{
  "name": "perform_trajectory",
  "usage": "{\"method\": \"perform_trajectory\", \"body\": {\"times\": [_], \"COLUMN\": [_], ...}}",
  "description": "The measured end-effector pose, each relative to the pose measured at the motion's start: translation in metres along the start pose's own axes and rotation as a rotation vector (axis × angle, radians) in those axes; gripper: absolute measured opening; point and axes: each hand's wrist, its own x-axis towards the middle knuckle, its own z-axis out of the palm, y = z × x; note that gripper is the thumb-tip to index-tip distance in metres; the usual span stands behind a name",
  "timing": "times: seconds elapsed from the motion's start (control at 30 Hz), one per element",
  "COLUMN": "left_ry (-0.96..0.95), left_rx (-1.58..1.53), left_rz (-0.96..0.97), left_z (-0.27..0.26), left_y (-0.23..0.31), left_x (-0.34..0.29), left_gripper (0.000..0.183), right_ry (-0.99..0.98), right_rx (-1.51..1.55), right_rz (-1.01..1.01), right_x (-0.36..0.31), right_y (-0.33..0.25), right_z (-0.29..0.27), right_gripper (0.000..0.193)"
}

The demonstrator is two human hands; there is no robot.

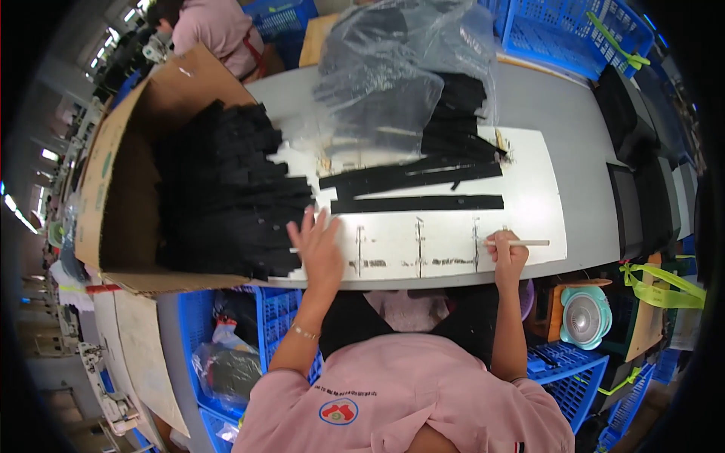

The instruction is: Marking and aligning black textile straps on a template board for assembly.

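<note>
My left hand (320, 248) has its fingers spread over the white board (529, 181), beside the right-hand ends of a heap of black fabric strips (226, 196). Nothing shows in its fingers. My right hand (507, 255) is closed around a slim white pen (532, 243), held nearly level above the board. Dark ruled lines and smudges (420, 245) mark the board between my hands. Just beyond them a single black strip (419, 203) lies straight across. Farther back, more black strips (408, 175) lie at a slight slant and partly overlap.
An open cardboard box (124, 166) surrounds the strip heap on the left. Clear plastic bags (385, 90) cover part of a black pile at the back. Blue crates (559, 34) stand far right and below the table. A small turquoise fan (586, 317) sits lower right. Another person (215, 38) is beyond the box.
</note>
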Motion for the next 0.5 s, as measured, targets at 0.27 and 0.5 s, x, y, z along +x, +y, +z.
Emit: {"method": "perform_trajectory", "body": {"times": [0.27, 0.5], "left_ry": [0.115, 0.099], "left_rx": [0.229, -0.028], "left_rz": [-0.149, -0.003], "left_z": [-0.029, 0.010], "left_y": [-0.055, 0.012], "left_x": [-0.006, -0.011], "left_gripper": [0.022, 0.024], "right_ry": [-0.053, -0.049], "right_rx": [0.073, 0.041], "right_rz": [0.067, 0.018], "right_x": [-0.001, -0.003], "right_y": [0.004, 0.004], "right_z": [0.002, 0.003], "right_gripper": [0.025, 0.018]}}
